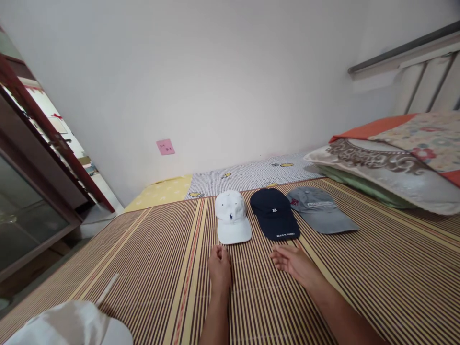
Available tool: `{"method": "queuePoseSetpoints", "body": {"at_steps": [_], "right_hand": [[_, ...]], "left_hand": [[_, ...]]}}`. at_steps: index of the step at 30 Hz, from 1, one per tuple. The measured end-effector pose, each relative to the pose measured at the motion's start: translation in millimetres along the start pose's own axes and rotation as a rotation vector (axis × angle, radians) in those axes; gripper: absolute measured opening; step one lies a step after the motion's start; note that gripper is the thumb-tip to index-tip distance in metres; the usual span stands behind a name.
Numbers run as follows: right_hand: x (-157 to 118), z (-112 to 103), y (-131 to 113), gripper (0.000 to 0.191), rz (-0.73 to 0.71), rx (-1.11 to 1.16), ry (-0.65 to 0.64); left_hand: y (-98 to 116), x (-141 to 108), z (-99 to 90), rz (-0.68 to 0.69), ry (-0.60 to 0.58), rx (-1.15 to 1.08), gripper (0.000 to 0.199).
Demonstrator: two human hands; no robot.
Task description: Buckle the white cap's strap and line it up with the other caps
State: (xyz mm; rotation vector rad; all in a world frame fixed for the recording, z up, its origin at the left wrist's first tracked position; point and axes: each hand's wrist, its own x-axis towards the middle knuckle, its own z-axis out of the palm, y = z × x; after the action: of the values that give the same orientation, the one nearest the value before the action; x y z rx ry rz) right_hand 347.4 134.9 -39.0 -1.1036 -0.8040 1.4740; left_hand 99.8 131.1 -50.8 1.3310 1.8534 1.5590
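Three caps lie in a row on the striped bamboo mat [158, 268], their brims toward me. The left one is a white cap [230, 211] with a small dark emblem. In the middle is a navy cap [273, 211] with light lettering on its brim. A grey cap [318, 208] sits at the right, against the navy one. My left hand [219, 268] is just in front of the white cap's brim, its fingers curled in with nothing visible in them. Before the navy brim, my right hand [291, 261] is empty, fingers loosely bent and apart.
Another white cap [72, 326] lies at the bottom left, with a pale strap beside it. Pillows [373, 163] are piled at the right. A pink note [165, 146] sticks to the wall behind, and a doorway opens at the left.
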Motion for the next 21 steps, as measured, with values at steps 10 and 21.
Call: {"method": "queuePoseSetpoints", "body": {"at_steps": [10,21], "right_hand": [[-72,36,32,0.019,-0.559,-0.72,-0.071],[-129,35,46,0.059,-0.562,-1.421,-0.235]], "left_hand": [[11,-11,-3.7,0.125,-0.109,0.173,0.03],[33,-85,-23.1,0.256,-0.3,0.573,0.051]]}}
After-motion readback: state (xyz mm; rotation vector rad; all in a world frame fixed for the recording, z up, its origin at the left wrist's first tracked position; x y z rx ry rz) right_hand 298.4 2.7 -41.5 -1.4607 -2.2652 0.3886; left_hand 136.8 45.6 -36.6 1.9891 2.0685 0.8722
